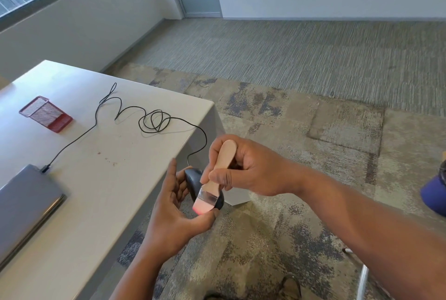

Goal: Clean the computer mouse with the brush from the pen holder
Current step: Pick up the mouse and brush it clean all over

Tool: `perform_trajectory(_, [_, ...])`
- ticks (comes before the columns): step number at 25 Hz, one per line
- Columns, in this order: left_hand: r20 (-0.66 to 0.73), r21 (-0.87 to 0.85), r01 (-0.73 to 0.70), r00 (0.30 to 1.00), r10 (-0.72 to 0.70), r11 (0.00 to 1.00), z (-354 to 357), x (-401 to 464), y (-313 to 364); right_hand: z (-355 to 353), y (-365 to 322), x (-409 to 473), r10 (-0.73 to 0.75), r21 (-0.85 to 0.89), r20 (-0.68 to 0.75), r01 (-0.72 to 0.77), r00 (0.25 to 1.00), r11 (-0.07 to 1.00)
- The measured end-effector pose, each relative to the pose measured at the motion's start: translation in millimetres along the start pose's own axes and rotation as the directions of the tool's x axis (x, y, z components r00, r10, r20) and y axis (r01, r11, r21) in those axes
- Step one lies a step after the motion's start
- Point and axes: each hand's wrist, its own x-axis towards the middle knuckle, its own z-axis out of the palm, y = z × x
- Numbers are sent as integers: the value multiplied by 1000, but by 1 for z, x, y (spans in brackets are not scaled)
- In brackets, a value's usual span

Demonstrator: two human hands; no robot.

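My left hand (177, 212) holds a black wired computer mouse (193, 180) in the air just off the table's right edge, fingers curled around it. My right hand (243, 167) grips the wooden handle of a flat brush (218, 171) with a metal ferrule. The pale bristles, glowing red from the mouse's light, press on the mouse's near end beside my left thumb. The brush covers much of the mouse. A red mesh pen holder (45, 113) lies on its side at the table's far left.
The mouse's black cable (152, 122) loops across the white table (101, 179) to a closed grey laptop (26, 203) at the left edge. Patterned carpet lies below. A blue object (434, 193) sits at the right edge, and a metal leg (362, 280) stands bottom right.
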Motion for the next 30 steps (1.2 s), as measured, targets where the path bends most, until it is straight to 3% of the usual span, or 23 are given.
perform_trajectory(5, [20,25,-21,1000,21,999,3,-6,-2,-22,1,-6,94,-70,28,-92,995,993])
perform_trajectory(8, [44,12,-26,999,25,1000,0,-6,-3,-37,5,-10,120,-110,-38,-124,992,986])
perform_trajectory(12, [81,25,-54,995,51,998,1,-8,-1,-28,8,-8,81,182,-112,-60,990,981])
perform_trajectory(16, [132,34,-104,986,98,994,3,-10,3,-14,21,2,156,303,-185,-95,970,948])
perform_trajectory(23, [174,34,-160,973,152,987,6,-16,10,-22,32,17,418,573,-353,-160,837,804])
perform_trajectory(30, [111,30,-145,984,141,989,0,-17,7,-29,48,12,539,634,-483,-148,690,759])
